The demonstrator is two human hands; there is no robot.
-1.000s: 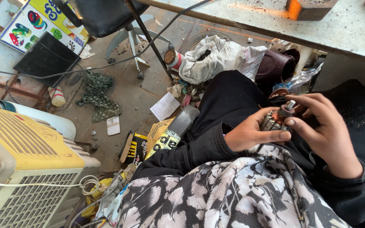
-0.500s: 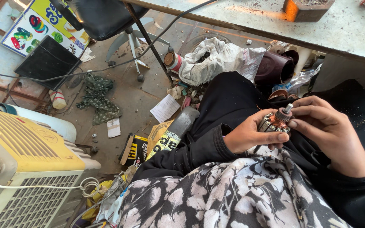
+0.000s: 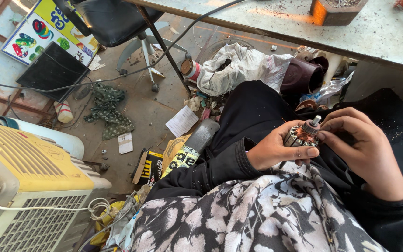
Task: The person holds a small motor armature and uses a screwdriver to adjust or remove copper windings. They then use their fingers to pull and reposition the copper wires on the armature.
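I sit with my lap in dark trousers under a black and white floral cloth [image 3: 257, 219]. My left hand [image 3: 276, 149] grips a small motor armature [image 3: 303, 134] with copper windings and a steel shaft end, held above my knee. My right hand [image 3: 364, 149] rests at the armature's top end, its fingertips touching the windings near the shaft. Both sleeves are black.
A dusty workbench [image 3: 350, 28] runs along the top right, with a rusty box [image 3: 334, 10] on it. Left of me stands a yellow and grey air cooler [image 3: 24, 186]. The floor holds a swivel chair [image 3: 117, 23], a white sack [image 3: 239, 65], cardboard boxes [image 3: 164, 163], papers, rags and cables.
My hands and the armature have stayed together above my lap. My right fingers have shifted slightly on the armature's top end.
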